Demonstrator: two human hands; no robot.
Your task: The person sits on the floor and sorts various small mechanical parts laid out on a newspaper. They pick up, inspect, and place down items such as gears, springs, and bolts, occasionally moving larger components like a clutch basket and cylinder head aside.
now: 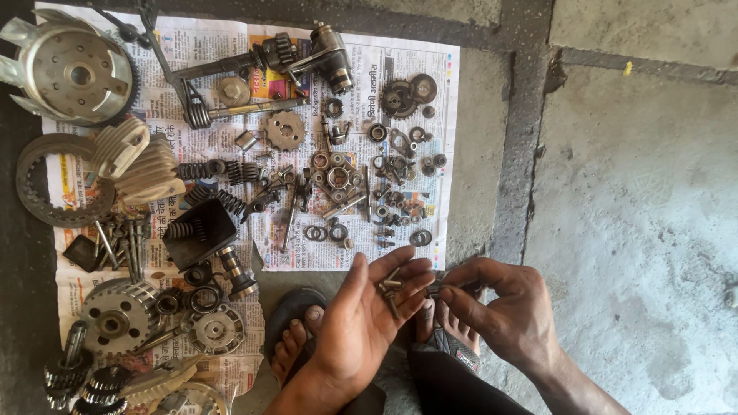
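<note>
Grey concrete floor [638, 192], dark seams, probably daylight, spread newspaper [453, 154]

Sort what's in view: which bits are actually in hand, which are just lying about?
In hand:
- small bolts lying in the open left hand
- small metal piece pinched by the right hand

Lying about, on the newspaper:
- clutch drum
- sprocket
- coil springs
- washers
</note>
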